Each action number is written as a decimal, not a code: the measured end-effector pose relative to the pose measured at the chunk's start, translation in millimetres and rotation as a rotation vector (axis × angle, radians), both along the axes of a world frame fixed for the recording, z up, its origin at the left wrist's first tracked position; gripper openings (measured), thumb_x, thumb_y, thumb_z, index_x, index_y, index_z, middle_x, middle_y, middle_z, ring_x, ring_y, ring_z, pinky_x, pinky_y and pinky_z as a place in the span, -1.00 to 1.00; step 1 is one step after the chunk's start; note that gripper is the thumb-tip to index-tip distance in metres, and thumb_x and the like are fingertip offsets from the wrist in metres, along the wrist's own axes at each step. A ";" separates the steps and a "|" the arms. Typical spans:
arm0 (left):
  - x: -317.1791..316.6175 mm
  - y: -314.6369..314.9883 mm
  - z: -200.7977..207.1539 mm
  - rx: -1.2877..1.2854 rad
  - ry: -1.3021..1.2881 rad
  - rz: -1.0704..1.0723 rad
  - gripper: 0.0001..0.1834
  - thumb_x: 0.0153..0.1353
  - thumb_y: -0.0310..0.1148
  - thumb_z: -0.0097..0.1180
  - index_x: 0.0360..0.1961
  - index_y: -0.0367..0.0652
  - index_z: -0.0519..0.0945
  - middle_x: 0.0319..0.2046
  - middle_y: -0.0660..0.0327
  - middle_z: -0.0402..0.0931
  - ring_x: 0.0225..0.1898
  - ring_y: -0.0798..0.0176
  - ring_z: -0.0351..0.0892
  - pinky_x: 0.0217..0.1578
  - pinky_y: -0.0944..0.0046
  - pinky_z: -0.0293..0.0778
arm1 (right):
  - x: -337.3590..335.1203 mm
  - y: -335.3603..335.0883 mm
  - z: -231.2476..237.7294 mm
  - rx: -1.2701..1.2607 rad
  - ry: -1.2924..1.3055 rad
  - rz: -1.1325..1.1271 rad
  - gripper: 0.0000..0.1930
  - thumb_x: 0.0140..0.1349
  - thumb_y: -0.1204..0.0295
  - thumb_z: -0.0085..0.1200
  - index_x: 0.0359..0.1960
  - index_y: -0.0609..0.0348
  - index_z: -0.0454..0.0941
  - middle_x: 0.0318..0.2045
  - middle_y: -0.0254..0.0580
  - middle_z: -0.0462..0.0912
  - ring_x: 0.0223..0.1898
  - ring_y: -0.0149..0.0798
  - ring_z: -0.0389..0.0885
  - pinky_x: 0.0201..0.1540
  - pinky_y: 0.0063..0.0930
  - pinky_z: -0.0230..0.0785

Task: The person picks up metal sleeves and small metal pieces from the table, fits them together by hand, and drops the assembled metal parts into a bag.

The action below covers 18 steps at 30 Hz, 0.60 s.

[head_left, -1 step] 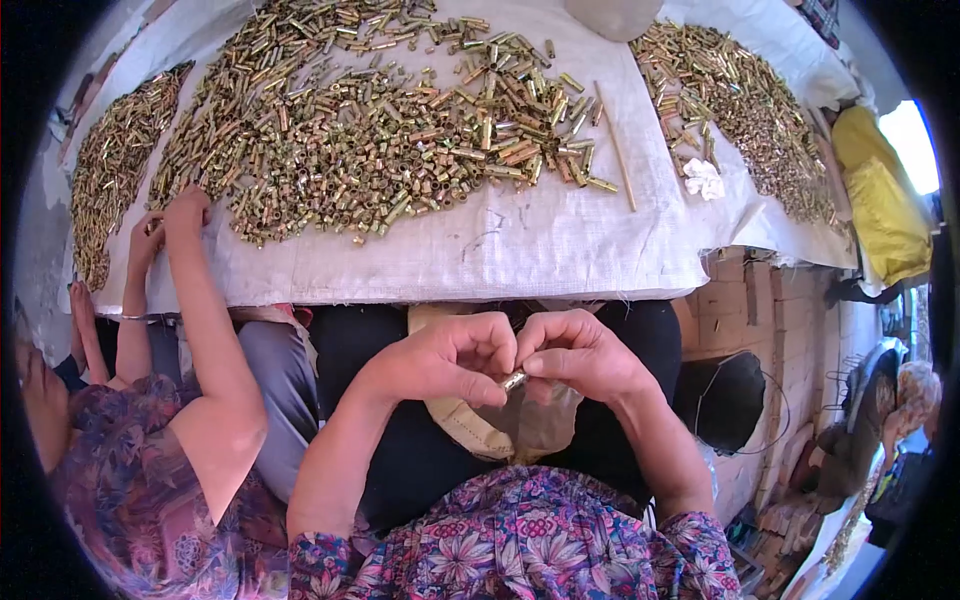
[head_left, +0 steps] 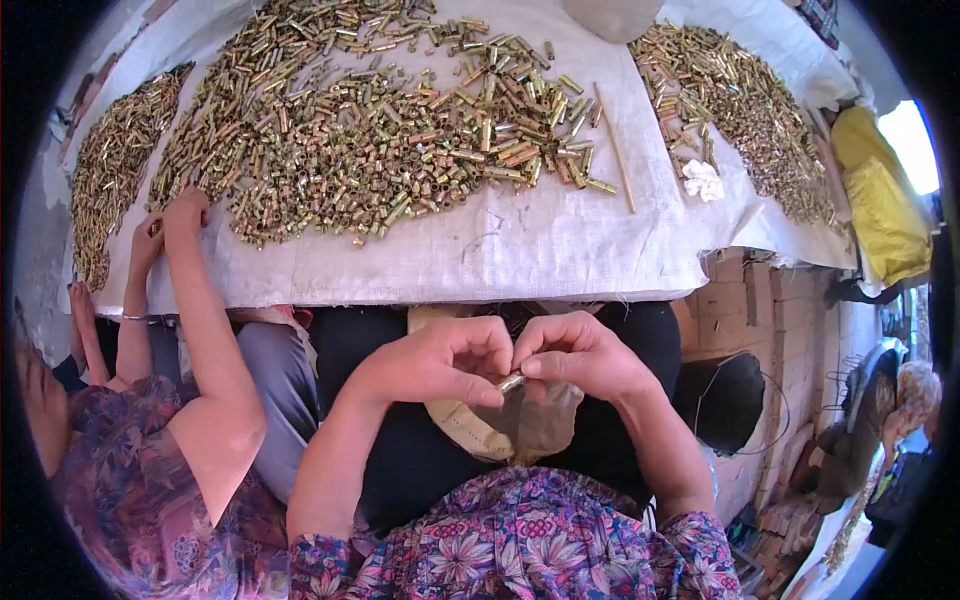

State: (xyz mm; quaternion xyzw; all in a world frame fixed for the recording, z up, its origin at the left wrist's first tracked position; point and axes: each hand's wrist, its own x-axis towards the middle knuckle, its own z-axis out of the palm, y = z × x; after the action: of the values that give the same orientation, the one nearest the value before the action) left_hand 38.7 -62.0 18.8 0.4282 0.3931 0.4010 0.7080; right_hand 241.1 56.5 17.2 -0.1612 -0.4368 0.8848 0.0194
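Above my lap, both hands meet at the fingertips around a small gold-coloured metal sleeve (head_left: 511,381). My left hand (head_left: 435,362) grips one end between thumb and fingers. My right hand (head_left: 578,358) pinches the other end, and its fingers hide part of the sleeve. Beneath the hands, a pale bag or cloth container with a stitched rim (head_left: 470,432) rests between my legs. Ahead, a large pile of similar short metal tubes and sleeves (head_left: 370,145) is spread over the white-sheeted table (head_left: 480,260).
A thin wooden stick (head_left: 614,150) and a crumpled white scrap (head_left: 702,180) lie right of the pile. More metal parts (head_left: 745,110) are heaped farther right. At left, a co-worker's hands (head_left: 180,215) touch the pile's edge. A dark bucket (head_left: 730,402) with a wire handle is at my right.
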 end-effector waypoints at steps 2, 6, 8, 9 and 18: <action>-10.4 -0.4 10.0 -0.086 0.079 0.000 -0.71 0.01 -0.49 0.32 -0.24 -0.18 0.50 -0.41 0.37 0.51 -0.34 0.50 0.48 -0.30 0.44 0.42 | -1.4 12.6 7.4 0.583 -0.018 0.075 -0.84 0.21 0.47 0.14 -0.25 0.33 0.58 -0.37 -0.28 0.62 -0.34 -0.44 0.55 -0.25 -0.52 0.43; -21.5 12.7 10.8 -0.073 0.369 0.224 -0.83 0.10 -0.42 0.23 -0.30 -0.21 0.54 -0.42 0.28 0.56 -0.36 0.42 0.53 -0.31 0.36 0.43 | -26.7 56.3 6.0 1.104 -0.183 -0.285 -0.80 0.22 0.45 0.10 -0.22 0.36 0.57 -0.43 -0.29 0.60 -0.37 -0.48 0.51 -0.27 -0.52 0.39; -27.1 29.6 6.1 0.248 0.922 0.468 -0.77 0.10 -0.46 0.18 -0.21 -0.27 0.52 -0.42 0.24 0.54 -0.36 0.39 0.53 -0.32 0.37 0.43 | -51.3 80.3 -0.5 1.215 -0.307 -0.496 -0.79 0.21 0.46 0.09 -0.18 0.34 0.56 -0.48 -0.23 0.59 -0.42 -0.42 0.51 -0.31 -0.46 0.38; -31.9 38.6 4.1 0.339 1.129 0.508 -0.75 0.11 -0.40 0.16 -0.20 -0.28 0.51 -0.35 0.13 0.55 -0.36 0.20 0.56 -0.32 0.30 0.44 | -61.1 89.6 -7.0 1.217 -0.300 -0.497 -0.79 0.21 0.46 0.09 -0.18 0.34 0.56 -0.48 -0.23 0.59 -0.42 -0.42 0.51 -0.31 -0.46 0.38; -51.9 123.6 -27.9 0.724 1.653 0.578 -0.49 0.08 -0.19 0.22 0.02 -0.23 0.47 0.14 0.08 0.40 0.18 0.05 0.35 0.20 -0.02 0.18 | -112.7 110.1 -26.4 1.906 -0.196 -0.585 -0.73 0.12 0.45 0.13 -0.12 0.20 0.54 -0.27 -0.05 0.59 -0.17 0.02 0.52 -0.11 -0.20 0.37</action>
State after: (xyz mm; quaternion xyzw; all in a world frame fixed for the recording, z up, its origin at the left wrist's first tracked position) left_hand -13.2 61.6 -9.0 0.6563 0.7125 0.2282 -0.0975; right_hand 128.4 166.5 -9.2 -0.2516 -0.9065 0.1085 0.3213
